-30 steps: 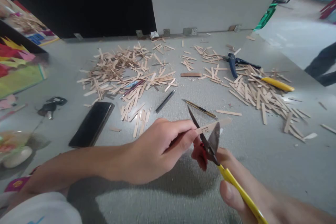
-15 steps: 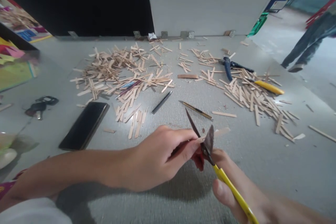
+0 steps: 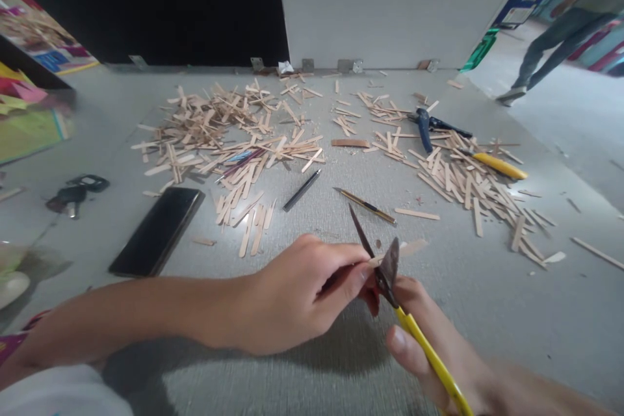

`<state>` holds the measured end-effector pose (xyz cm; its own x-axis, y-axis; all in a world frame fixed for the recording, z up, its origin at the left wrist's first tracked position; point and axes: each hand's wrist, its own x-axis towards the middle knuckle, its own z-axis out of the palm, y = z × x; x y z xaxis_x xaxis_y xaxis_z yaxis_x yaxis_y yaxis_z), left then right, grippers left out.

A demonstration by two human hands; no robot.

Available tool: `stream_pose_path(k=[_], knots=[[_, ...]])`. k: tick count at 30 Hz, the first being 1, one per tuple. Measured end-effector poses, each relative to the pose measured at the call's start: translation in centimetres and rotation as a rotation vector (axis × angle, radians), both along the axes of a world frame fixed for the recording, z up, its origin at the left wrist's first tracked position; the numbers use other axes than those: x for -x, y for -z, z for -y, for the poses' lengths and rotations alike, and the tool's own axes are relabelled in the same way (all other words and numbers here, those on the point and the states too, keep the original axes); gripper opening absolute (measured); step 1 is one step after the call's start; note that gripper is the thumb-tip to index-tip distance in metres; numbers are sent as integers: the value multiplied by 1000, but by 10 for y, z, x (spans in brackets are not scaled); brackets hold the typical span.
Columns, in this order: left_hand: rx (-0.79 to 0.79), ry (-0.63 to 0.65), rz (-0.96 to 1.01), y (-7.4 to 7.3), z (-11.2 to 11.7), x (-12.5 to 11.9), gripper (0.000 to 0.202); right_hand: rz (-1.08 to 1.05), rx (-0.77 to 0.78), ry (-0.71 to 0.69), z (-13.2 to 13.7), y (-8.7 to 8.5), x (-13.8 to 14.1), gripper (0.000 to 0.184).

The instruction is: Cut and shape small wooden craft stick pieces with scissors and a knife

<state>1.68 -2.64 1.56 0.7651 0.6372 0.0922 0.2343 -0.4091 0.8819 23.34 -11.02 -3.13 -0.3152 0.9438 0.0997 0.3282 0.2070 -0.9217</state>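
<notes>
My left hand (image 3: 312,292) pinches a thin wooden stick (image 3: 413,247) between thumb and fingers, low over the table. The stick runs between the parted blades of yellow-handled snips (image 3: 389,266). Those snips are in my right hand (image 3: 439,344), whose fingers wrap the handles from below. Something reddish shows under the left fingertips; I cannot make out what it is. Just beyond the blades lie a gold-coloured craft knife (image 3: 366,205) and a dark pen (image 3: 302,190).
Wooden sticks lie in a large heap (image 3: 209,117) at left and a spread pile (image 3: 463,182) at right. Blue-handled pliers (image 3: 424,129) and a yellow cutter (image 3: 500,165) rest there. A phone (image 3: 156,232) and keys (image 3: 73,195) lie left. A person (image 3: 550,39) stands beyond the table.
The snips and both hands have stayed nearly in place, with the right thumb shifted slightly left. In the background the person's legs have moved left.
</notes>
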Motion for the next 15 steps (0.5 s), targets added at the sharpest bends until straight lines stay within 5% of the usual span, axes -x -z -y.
stream_pose_path(k=[15], knots=[[144, 62, 22, 1, -2, -2, 33, -16, 65, 87, 5, 0, 13, 52]])
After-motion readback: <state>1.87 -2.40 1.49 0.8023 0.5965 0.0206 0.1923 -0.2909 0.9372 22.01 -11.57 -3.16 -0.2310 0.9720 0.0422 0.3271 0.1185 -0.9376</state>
